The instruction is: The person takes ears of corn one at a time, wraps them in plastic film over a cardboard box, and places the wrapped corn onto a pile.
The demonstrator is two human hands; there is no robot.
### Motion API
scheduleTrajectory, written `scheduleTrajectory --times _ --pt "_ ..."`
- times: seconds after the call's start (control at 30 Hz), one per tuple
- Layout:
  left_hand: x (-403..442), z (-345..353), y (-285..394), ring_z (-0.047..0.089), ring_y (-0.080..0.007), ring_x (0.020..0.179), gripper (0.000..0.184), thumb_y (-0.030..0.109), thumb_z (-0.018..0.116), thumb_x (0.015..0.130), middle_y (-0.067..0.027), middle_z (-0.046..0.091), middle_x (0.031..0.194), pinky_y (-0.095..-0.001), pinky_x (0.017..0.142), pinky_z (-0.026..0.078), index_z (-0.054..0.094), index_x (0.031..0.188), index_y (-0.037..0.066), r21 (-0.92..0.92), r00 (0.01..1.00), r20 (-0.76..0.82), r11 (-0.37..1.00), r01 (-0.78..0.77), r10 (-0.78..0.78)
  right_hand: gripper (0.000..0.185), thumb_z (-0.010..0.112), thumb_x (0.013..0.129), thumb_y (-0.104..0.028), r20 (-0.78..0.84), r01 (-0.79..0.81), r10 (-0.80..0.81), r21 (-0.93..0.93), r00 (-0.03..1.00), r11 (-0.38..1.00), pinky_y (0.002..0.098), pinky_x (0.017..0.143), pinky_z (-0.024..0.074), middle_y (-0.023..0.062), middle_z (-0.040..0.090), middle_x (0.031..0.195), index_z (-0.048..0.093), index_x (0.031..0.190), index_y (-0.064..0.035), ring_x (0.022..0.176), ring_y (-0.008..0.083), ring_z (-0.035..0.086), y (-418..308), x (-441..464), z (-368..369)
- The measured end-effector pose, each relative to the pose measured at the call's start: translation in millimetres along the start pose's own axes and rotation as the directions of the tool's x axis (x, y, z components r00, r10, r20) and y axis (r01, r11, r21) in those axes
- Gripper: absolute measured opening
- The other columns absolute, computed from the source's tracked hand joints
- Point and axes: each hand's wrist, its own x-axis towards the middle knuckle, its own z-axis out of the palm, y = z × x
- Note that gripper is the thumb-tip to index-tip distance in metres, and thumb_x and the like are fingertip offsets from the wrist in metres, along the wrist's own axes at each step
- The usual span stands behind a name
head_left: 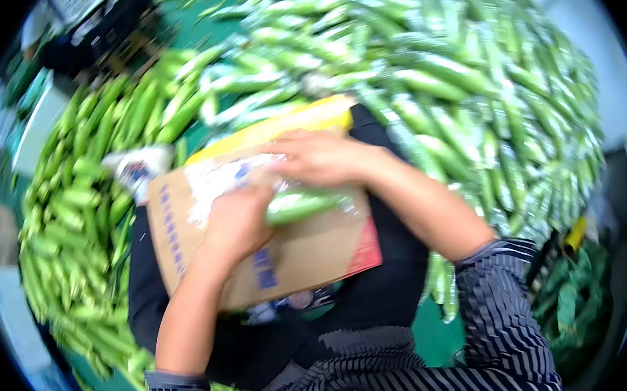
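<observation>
A flat piece of brown cardboard [317,254] with blue print rests across the person's lap. On it lies a pile of thin clear plastic bags [202,180]. My left hand [239,219] is closed around one end of a green ear of corn [302,206], which has shiny clear plastic about it. My right hand [320,156] lies over the upper part of the plastic, its fingers stretched out to the left; motion blurs the fingertips. A yellow sheet [282,129] shows along the far edge of the cardboard.
Unwrapped ears of corn [79,215] are heaped on the left. Plastic-wrapped ears [438,81] fill the back and right. A crumpled white bag [141,163] sits by the cardboard's left corner. Dark bags [100,17] stand at upper left, and a green sack [575,294] at right.
</observation>
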Motion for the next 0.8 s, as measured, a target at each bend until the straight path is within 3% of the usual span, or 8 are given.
scheduleTrajectory --times 0.17,0.3,0.43,0.5,0.6,0.67,0.77,0.8 --pt "-62 -2 51 0.074 -0.0402 0.088 0.037 0.031 0.081 0.077 -0.0201 0.075 0.090 -0.0528 0.081 0.058 0.072 0.107 0.010 0.006 0.894 0.444 0.998 -0.068 0.058 0.085 0.045 0.102 -0.071 -0.021 0.060 -0.067 -0.240 0.998 0.969 0.0662 0.129 0.0065 0.0003 0.016 0.179 0.026 0.170 -0.0234 0.165 0.0304 0.008 20 20 54" --pt "-139 10 83 0.073 -0.0392 0.105 0.061 0.042 0.081 0.078 -0.0194 0.076 0.110 -0.0507 0.094 0.058 0.066 0.131 0.016 -0.194 0.522 0.801 0.952 -0.238 0.294 0.080 0.061 0.098 -0.053 -0.183 0.113 -0.140 -0.153 0.973 0.982 0.0558 0.125 0.0286 0.0193 0.033 0.170 0.040 0.161 -0.0073 0.158 0.0363 0.031 -10 3 63" --pt "-208 52 52 0.068 -0.0438 0.109 0.078 0.027 0.088 0.070 -0.0247 0.066 0.126 -0.0450 0.101 0.052 0.058 0.138 0.002 -0.567 0.857 0.470 0.817 0.108 0.212 0.085 0.082 0.083 -0.055 0.099 0.399 -0.415 0.150 0.904 0.905 0.0522 0.104 0.0486 0.0198 0.063 0.132 0.052 0.143 -0.0036 0.130 0.0386 0.059 -107 -146 113" --pt "-216 13 28 0.068 -0.0400 0.107 0.065 0.016 0.087 0.077 -0.0228 0.069 0.120 -0.0448 0.097 0.053 0.061 0.134 0.003 -0.886 0.909 0.400 0.305 0.350 0.120 0.081 0.083 0.084 -0.055 0.500 -0.203 -0.103 0.519 0.860 0.830 0.0502 0.100 0.0529 0.0210 0.067 0.126 0.054 0.139 -0.0039 0.121 0.0377 0.065 -126 -184 141" --pt "-211 12 3 0.071 -0.0295 0.118 0.061 0.016 0.096 0.069 -0.0160 0.075 0.120 -0.0435 0.106 0.052 0.072 0.123 -0.001 -0.925 1.000 -0.016 0.379 -0.006 -0.024 0.078 0.083 0.088 -0.051 0.350 -0.361 0.138 0.727 0.927 0.583 0.0457 0.101 0.0535 0.0218 0.068 0.126 0.052 0.142 -0.0027 0.118 0.0369 0.068 -143 -208 190" --pt "-173 26 56 0.069 -0.0256 0.116 0.044 0.016 0.082 0.090 -0.0168 0.070 0.124 -0.0435 0.095 0.057 0.068 0.129 0.001 -0.962 0.598 0.271 -0.203 0.181 -0.754 0.080 0.085 0.087 -0.039 0.129 -0.256 0.254 0.784 0.959 0.565 0.0440 0.108 0.0498 0.0275 0.064 0.132 0.048 0.147 -0.0012 0.125 0.0400 0.064 -170 -187 190" --pt "-141 97 58 0.046 -0.0412 0.143 0.065 0.027 0.059 0.107 -0.0298 0.036 0.161 -0.0490 0.116 0.041 0.034 0.160 0.000 -0.899 0.908 -0.027 0.407 0.160 -0.418 0.098 0.087 0.083 -0.028 -0.444 0.095 0.398 0.754 0.803 0.650 0.0465 0.123 0.0333 0.0231 0.046 0.154 0.033 0.158 0.0025 0.146 0.0375 0.043 -169 -126 172" --pt "-109 68 66 0.038 -0.0430 0.151 0.074 0.037 0.059 0.107 -0.0297 0.029 0.167 -0.0475 0.124 0.033 0.029 0.164 0.002 -0.946 0.959 -0.167 0.312 -0.090 -0.228 0.092 0.086 0.085 -0.035 -0.626 0.153 0.510 0.707 0.590 0.690 0.0459 0.118 0.0384 0.0196 0.052 0.148 0.040 0.155 0.0003 0.141 0.0325 0.048 -154 -99 128"
